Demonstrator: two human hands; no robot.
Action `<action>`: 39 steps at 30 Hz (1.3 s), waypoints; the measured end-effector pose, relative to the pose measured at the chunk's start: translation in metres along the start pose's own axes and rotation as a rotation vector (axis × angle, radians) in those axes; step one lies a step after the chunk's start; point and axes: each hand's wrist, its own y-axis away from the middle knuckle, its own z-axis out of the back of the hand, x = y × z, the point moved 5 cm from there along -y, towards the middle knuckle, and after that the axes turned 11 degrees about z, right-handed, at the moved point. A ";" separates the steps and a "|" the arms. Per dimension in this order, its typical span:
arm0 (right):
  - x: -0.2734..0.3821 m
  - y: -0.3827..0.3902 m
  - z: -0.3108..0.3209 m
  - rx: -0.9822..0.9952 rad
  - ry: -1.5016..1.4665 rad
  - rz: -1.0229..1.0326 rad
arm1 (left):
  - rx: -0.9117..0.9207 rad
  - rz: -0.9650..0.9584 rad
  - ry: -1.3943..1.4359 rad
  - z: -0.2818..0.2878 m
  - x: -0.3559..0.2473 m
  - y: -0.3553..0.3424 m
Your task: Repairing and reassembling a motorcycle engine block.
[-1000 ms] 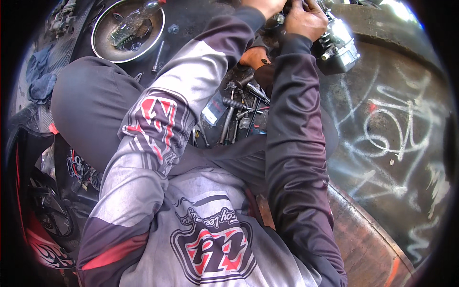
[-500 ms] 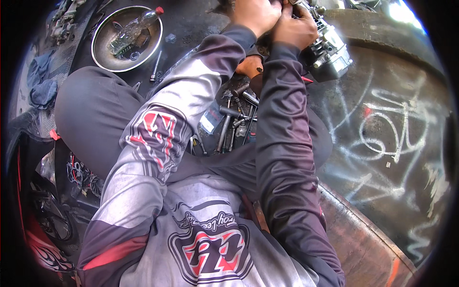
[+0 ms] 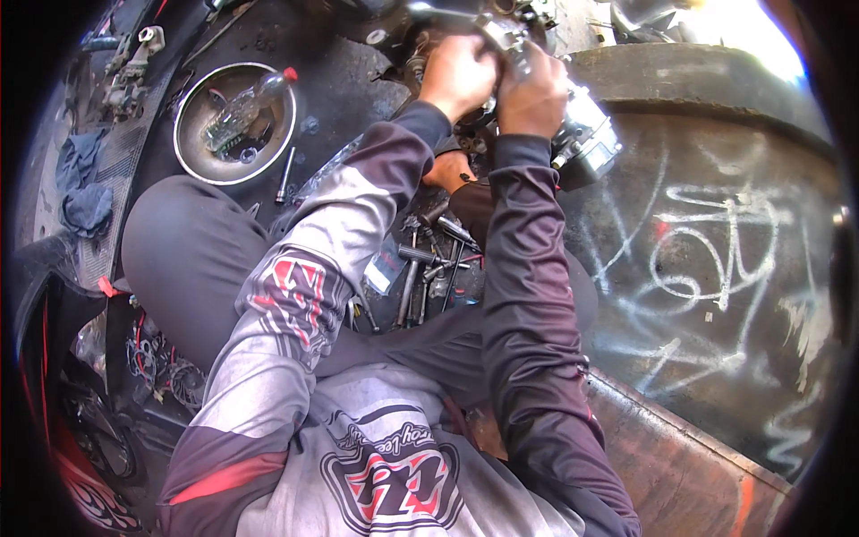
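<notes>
A silver metal engine (image 3: 587, 141) sits at the top of the view, beyond my crossed legs. My right hand (image 3: 534, 94) is closed over its near side, fingers curled round a part that is blurred and partly hidden. Just left of it, my left hand (image 3: 458, 79) is also closed against the engine, and its fingertips are out of sight behind the knuckles. A bare foot (image 3: 450, 170) shows below my hands. Between my legs lie a T-handle wrench (image 3: 416, 255) and several other metal tools.
To the left stands a round metal bowl (image 3: 182, 125) containing a clear plastic bottle (image 3: 237, 121) with a red cap. A socket extension (image 3: 285, 174) lies beside it. Blue rags (image 3: 85, 210) and tangled wires (image 3: 165, 367) are farther left. A spray-marked metal sheet (image 3: 707, 259) covers the right.
The view has tilted so more of the engine's far side shows. My hands, pressed together before, are now slightly apart on the engine.
</notes>
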 end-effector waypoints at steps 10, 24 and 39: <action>-0.020 -0.001 -0.009 0.108 -0.072 0.025 | -0.009 0.058 0.056 0.007 -0.010 0.009; -0.066 -0.045 -0.030 0.816 -0.770 -0.430 | 0.036 0.139 0.427 -0.020 0.007 0.009; -0.083 -0.068 -0.052 1.067 -0.864 -0.433 | 0.055 0.242 0.321 -0.016 -0.001 0.005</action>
